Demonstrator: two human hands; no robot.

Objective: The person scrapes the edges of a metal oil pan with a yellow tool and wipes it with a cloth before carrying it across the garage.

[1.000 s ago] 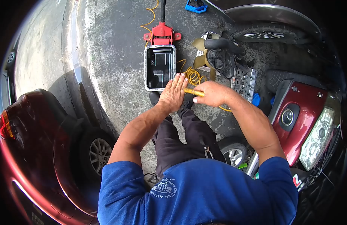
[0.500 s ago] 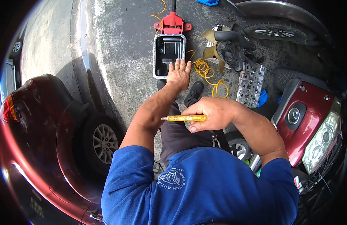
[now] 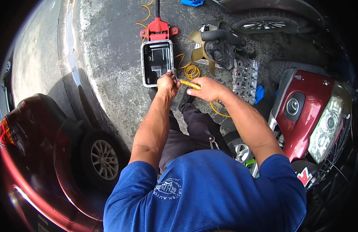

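Observation:
A rectangular metal oil pan (image 3: pixel 144 67), dark inside with a pale flange, lies on the ground before me. My left hand (image 3: pixel 168 84) is closed at the pan's near right corner, its fingertips pinched together. What they grip is hidden. A thin metallic piece shows beside those fingertips, too small to identify. My right hand (image 3: pixel 208 89) is wrapped round a slim yellow-handled tool (image 3: pixel 190 84), its front end pointing toward my left fingers. The exact kind of tool cannot be made out.
A red floor jack (image 3: pixel 159 28) stands behind the pan. To the right are a coiled yellow hose (image 3: pixel 192 72), a fan assembly (image 3: pixel 214 52) and a cylinder head (image 3: pixel 244 79). A dark red car (image 3: pixel 40 147) is at left; a red bumper (image 3: pixel 308 112) lies right.
My left hand has gone from open over the pan to closed at its near right corner. My right hand has moved forward with the yellow-handled tool, bringing it to my left fingers.

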